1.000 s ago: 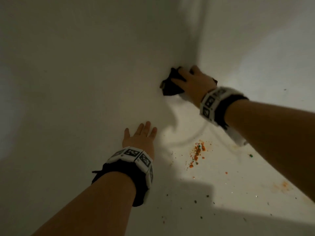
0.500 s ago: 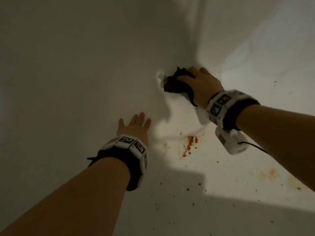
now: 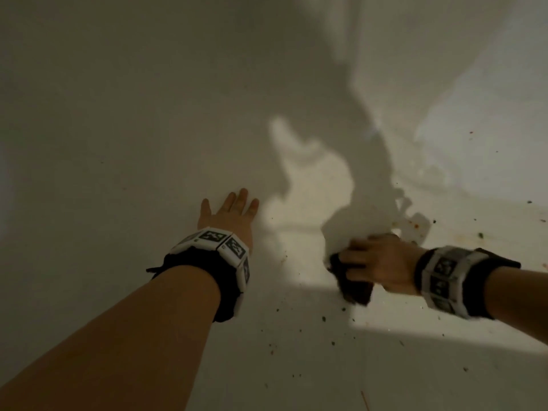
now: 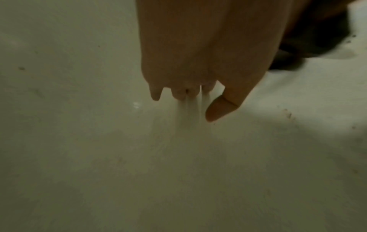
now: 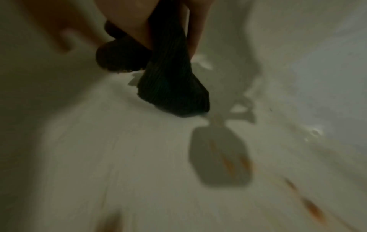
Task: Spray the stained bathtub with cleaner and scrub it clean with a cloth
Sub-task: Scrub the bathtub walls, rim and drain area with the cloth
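Note:
I look down into a white bathtub point(image 3: 118, 143) whose floor carries dark specks and orange stains point(image 5: 228, 163). My right hand point(image 3: 376, 265) grips a dark bunched cloth point(image 3: 353, 289) and presses it on the tub floor at the lower right; the right wrist view shows the cloth point(image 5: 174, 87) hanging from my fingers onto the wet surface. My left hand point(image 3: 229, 213) lies flat with straight fingers point(image 4: 178, 94) against the sloping tub wall, holding nothing. No spray bottle is in view.
Dark crumbs point(image 3: 323, 318) dot the tub floor near the cloth, and more specks with orange marks point(image 3: 416, 225) lie to the right. Wet streaks point(image 3: 430, 173) run along the curved far wall. A shadow covers the near part of the floor.
My right hand has dragged the cloth from the far corner down toward me across the floor, over the spot where the orange crumbs lay. The left hand stays flat on the wall.

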`<state>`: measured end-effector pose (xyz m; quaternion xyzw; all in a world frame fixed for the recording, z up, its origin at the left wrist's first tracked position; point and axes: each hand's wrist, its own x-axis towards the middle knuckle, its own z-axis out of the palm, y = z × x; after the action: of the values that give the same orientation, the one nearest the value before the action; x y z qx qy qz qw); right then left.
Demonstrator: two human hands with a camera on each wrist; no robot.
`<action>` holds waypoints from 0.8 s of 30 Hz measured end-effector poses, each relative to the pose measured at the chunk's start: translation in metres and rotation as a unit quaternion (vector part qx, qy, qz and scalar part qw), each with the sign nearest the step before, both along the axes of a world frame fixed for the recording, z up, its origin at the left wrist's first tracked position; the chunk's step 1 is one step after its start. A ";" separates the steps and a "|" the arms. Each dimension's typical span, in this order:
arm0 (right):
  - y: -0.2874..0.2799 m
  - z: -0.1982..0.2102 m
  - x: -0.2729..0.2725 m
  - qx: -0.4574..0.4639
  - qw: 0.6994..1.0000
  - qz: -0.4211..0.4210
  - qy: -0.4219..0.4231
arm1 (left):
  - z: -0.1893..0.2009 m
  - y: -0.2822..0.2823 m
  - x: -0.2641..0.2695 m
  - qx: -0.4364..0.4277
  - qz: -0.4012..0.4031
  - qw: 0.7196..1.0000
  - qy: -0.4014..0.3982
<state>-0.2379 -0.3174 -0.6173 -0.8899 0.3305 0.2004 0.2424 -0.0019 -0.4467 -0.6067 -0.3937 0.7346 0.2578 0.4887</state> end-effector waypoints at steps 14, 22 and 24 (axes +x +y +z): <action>-0.019 -0.024 0.084 -0.107 0.992 -0.017 -0.067 | 0.000 0.024 0.051 -0.129 0.017 0.991 0.012; 0.027 -0.001 0.069 0.028 0.996 -0.073 -0.031 | 0.006 0.024 0.043 -0.047 -0.031 0.998 -0.021; 0.030 0.009 0.090 0.019 0.991 -0.091 -0.091 | 0.007 0.020 0.039 -0.035 -0.041 0.998 -0.036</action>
<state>-0.1476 -0.2879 -0.6082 -0.8657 0.3828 0.1021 0.3060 0.0376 -0.4265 -0.5995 -0.3894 0.7405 0.1976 0.5109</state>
